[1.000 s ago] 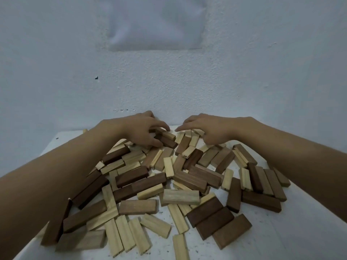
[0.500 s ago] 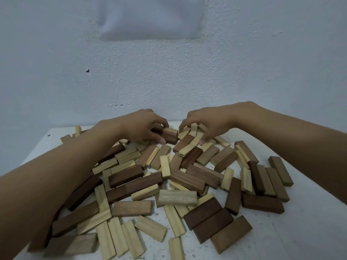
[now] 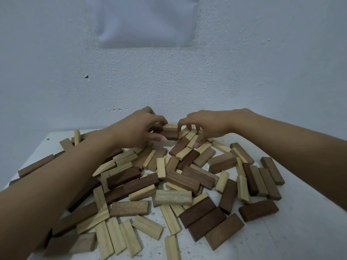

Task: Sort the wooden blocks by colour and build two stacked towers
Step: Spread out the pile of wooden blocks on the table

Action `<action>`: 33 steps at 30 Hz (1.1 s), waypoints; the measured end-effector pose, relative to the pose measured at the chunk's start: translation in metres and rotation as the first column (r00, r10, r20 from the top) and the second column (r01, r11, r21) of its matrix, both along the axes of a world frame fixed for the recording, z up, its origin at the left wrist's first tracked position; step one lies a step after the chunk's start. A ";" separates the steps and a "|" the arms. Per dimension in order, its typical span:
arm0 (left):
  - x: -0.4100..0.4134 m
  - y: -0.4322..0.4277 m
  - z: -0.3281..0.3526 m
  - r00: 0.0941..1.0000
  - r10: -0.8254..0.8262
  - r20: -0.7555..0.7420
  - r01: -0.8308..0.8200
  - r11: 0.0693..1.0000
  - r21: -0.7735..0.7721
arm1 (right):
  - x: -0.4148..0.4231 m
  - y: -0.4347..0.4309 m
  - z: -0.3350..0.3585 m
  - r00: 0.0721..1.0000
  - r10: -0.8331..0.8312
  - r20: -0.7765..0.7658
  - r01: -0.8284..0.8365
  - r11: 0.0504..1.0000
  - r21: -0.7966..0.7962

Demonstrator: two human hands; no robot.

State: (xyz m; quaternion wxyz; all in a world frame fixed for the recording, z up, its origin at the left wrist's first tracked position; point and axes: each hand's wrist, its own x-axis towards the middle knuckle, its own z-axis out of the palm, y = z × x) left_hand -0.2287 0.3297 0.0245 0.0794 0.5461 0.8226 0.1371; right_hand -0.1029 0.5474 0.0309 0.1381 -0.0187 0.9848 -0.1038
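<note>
Observed at upper centre of frame: left hand point(image 3: 139, 131), thumb below and fingers above, clamped on a pale block point(image 3: 170, 127) lying on a dark block point(image 3: 170, 135), at the far edge of the pile point(image 3: 169, 186). Just right of it: right hand point(image 3: 208, 126), fingers curled down onto pale blocks; cannot tell whether pinching one or merely pressing. No tower begun on the table point(image 3: 309, 233); colours mixed throughout. Recommended: split the held pair by colour, carry each to its own bare patch, such as lower right of frame, set flat and square, avoid dragging neighbours.
</note>
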 end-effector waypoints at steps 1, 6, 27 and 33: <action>0.003 -0.002 0.002 1.000 0.000 0.000 0.000 0.999 0.033 | 0.002 0.000 0.001 0.999 -0.001 -0.032 0.000 1.000 -0.019; 0.020 -0.019 0.015 1.000 -0.005 -0.028 0.008 0.996 0.094 | 0.009 -0.003 0.006 1.000 0.006 0.012 -0.006 1.000 -0.020; 0.061 -0.095 0.002 0.997 0.056 -0.047 -0.056 0.998 0.002 | 0.054 -0.016 -0.014 0.954 -0.119 -0.274 0.094 0.990 -0.102; 0.078 -0.111 -0.004 0.997 0.054 -0.060 -0.053 0.999 0.013 | 0.079 -0.043 -0.009 0.903 -0.133 -0.408 0.078 0.986 -0.150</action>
